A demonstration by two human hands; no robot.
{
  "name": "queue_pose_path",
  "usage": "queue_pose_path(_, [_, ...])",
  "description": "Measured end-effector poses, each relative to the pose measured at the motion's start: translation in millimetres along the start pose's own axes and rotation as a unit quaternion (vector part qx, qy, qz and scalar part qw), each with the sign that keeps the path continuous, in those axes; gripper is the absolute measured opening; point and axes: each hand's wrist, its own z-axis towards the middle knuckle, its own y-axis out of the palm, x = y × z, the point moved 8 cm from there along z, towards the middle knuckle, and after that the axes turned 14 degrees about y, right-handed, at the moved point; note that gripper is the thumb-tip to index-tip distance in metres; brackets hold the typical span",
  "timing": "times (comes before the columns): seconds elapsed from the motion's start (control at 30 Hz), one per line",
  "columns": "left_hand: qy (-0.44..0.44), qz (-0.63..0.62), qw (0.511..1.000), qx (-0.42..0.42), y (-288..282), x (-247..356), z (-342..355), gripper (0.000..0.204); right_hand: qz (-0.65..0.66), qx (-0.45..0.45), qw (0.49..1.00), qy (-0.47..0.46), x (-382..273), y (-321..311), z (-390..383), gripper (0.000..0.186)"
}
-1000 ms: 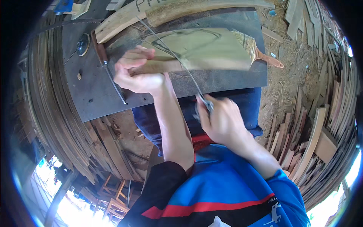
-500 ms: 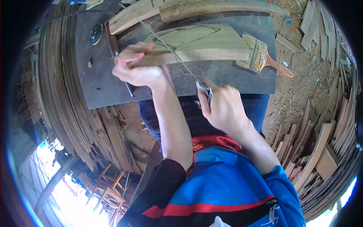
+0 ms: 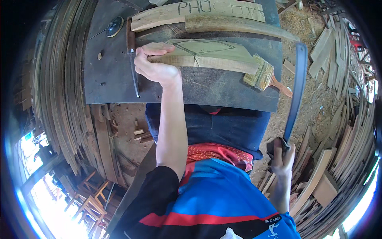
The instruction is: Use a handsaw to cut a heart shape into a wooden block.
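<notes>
A thick, pale wood block (image 3: 217, 60) with dark curved lines drawn on its top lies on the dark worktable (image 3: 207, 93). Around its left end my left hand (image 3: 157, 63) is closed, pressing it down. A dark line crosses the block's front edge near the middle. Off to the right, beyond the table edge, my right hand (image 3: 283, 157) grips the dark handle of a saw (image 3: 296, 91). The saw's long, narrow grey-blue blade points up and away, apart from the block. A paintbrush (image 3: 266, 75) with a wooden handle touches the block's right end.
Behind the block lie a curved wooden piece (image 3: 238, 27) and a board with writing (image 3: 159, 18). A wooden-handled metal tool (image 3: 131, 47) and a dark oval object (image 3: 114, 26) rest at left. Stacked planks (image 3: 65, 79) stand left, with scrap wood (image 3: 318, 175) at right.
My right hand has swung the saw from across the block out to the right, clear of the wood. My left hand stays on the block. The view has shifted.
</notes>
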Motion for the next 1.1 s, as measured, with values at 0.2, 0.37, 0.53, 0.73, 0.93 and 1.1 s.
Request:
queue_pose_path(0.2, [-0.018, -0.079, 0.997, -0.007, -7, -3, -10, 0.048, -0.011, -0.079, 0.994, -0.078, -58, 44, 17, 0.020])
queue_pose_path(0.37, [-0.001, -0.101, 0.995, -0.007, -12, -4, -12, 0.048, -0.003, -0.128, 0.988, -0.088, -70, 75, 28, 0.021])
queue_pose_path(0.53, [0.019, -0.088, 0.995, -0.037, -12, 1, -16, 0.045, -0.029, -0.142, 0.985, -0.088, -85, 89, 39, 0.018])
queue_pose_path(0.73, [0.036, -0.074, 0.996, -0.047, -12, 1, -15, 0.045, -0.026, -0.111, 0.980, -0.164, -104, 109, 44, 0.013])
queue_pose_path(0.93, [0.032, -0.105, 0.992, -0.058, -11, 2, -13, 0.047, -0.064, -0.081, 0.976, -0.192, -117, 121, 46, 0.012])
queue_pose_path(1.1, [0.037, -0.056, 0.996, -0.066, -8, 3, -13, 0.049, -0.081, -0.059, 0.973, -0.207, -120, 127, 50, 0.014])
